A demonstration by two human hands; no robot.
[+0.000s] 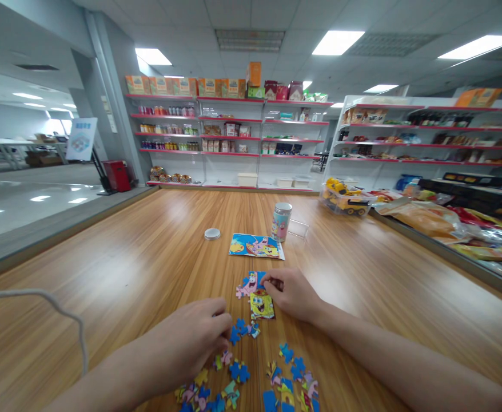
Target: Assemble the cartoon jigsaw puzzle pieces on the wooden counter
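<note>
Two joined patches of a cartoon jigsaw lie before me: a pink-and-blue one (249, 284) and a yellow one (262, 305) just below it. My right hand (293, 293) is closed, its fingertips on a blue puzzle piece at the upper right edge of the joined part. To the left, my left hand (199, 333) is curled with its fingers pointing down; whatever it holds is hidden behind them. Loose blue pieces (239, 331) lie beside its fingertips. More loose pieces form a left pile (208, 395) and a right pile (291, 377) nearer to me.
Beyond the puzzle lies a picture sheet (256, 246), with a cartoon tin (281, 222) at its right end. A round lid (212, 233) and a clear stand (298, 228) are nearby. A white cable (58, 306) crosses the left side; a toy bin (346, 200) stands far right.
</note>
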